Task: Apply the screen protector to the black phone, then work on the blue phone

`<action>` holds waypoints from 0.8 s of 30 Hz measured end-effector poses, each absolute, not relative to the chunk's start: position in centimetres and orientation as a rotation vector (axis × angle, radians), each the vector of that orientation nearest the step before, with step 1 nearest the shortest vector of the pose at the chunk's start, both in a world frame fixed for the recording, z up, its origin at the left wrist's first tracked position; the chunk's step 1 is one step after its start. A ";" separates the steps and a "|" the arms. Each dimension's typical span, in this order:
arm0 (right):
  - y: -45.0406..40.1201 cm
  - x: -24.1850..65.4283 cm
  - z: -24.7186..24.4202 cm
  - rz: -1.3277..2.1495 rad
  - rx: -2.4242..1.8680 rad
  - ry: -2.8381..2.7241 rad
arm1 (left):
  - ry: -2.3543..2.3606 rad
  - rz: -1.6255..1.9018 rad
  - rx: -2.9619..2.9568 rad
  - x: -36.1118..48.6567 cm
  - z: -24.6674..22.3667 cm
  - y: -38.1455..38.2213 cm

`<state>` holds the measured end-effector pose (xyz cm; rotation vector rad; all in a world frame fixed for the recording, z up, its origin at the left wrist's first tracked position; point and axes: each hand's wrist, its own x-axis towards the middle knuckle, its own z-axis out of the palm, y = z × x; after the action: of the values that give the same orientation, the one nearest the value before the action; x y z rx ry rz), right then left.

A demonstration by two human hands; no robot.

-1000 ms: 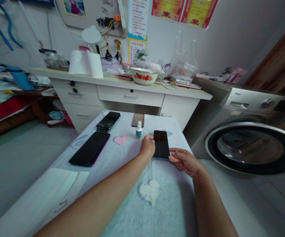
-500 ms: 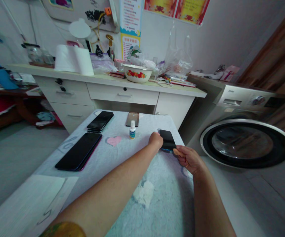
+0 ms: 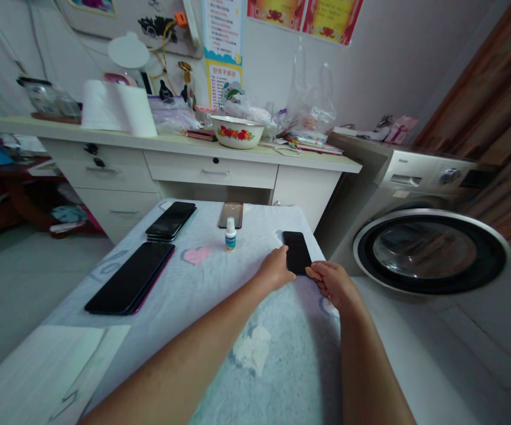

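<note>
A black smartphone (image 3: 298, 252) lies at the right side of the cloth-covered table, its dark screen facing up. My left hand (image 3: 276, 268) grips its left edge, with the thumb stretched toward the near left corner. At the near right corner, my right hand (image 3: 332, 282) has its fingers curled together and pinches the phone's edge. A small white spray bottle (image 3: 230, 236) with a blue label stands upright left of my hands. Behind it lies a brownish, see-through phone case (image 3: 231, 215).
Stacked black phones (image 3: 131, 280) lie at the table's left, with more phones (image 3: 172, 219) behind them. White paper (image 3: 38, 366) covers the near left corner. Beyond the table is a white desk (image 3: 220, 171) bearing a floral enamel bowl (image 3: 237, 132). A washing machine (image 3: 432, 177) stands at right.
My left hand has loosened from a fist, and its thumb now reaches toward the phone's near edge. The phone's blue near edge no longer shows. My view has shifted slightly right.
</note>
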<state>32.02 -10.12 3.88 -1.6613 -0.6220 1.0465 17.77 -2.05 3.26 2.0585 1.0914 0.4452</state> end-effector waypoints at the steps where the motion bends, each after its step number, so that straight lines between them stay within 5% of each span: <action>1: -10.1 32.0 3.9 1.030 -1.683 -0.624 | 1.124 0.452 2.150 17.8 3.1 -2.3; 24: -8.8 31.6 3.2 0.911 -1.672 -0.680 | 1.209 0.763 2.331 18.5 0.7 -2.9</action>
<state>31.61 -8.77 3.21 -1.6724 -0.6798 0.9115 18.52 -2.89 0.68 2.3307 1.2090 0.7629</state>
